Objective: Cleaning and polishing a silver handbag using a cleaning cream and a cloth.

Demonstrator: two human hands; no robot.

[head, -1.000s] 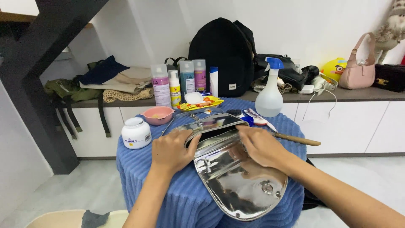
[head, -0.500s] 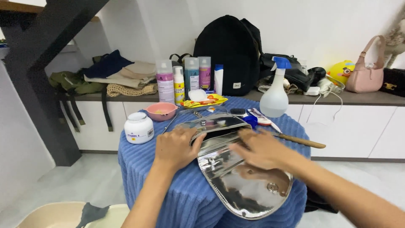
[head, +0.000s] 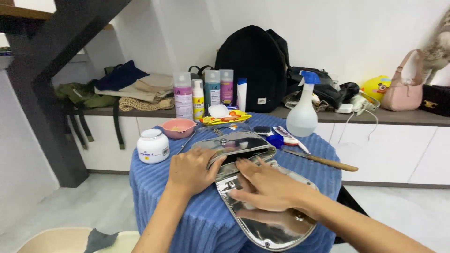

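Round desk w/ blue ribbed cloth (head: 154,187): shiny silver metallic handbag (head: 262,220) under both hands. Left hand (head: 190,171) fingers flat, steadying the edge; right hand (head: 269,189) fingers spread, pressing the flap. White jar (head: 153,145) left of them.

The room is evenly and brightly lit by soft, diffuse light that seems to come from above; the white wall (head: 365,33) reads clean with no hard shadows. The silver bag (head: 262,215) throws mirror-like glare and dark reflections. The dark beam (head: 61,51) at upper left stays underexposed. Straight lines bow slightly toward the edges. The near forearms at the bottom look soft, slightly blurred.
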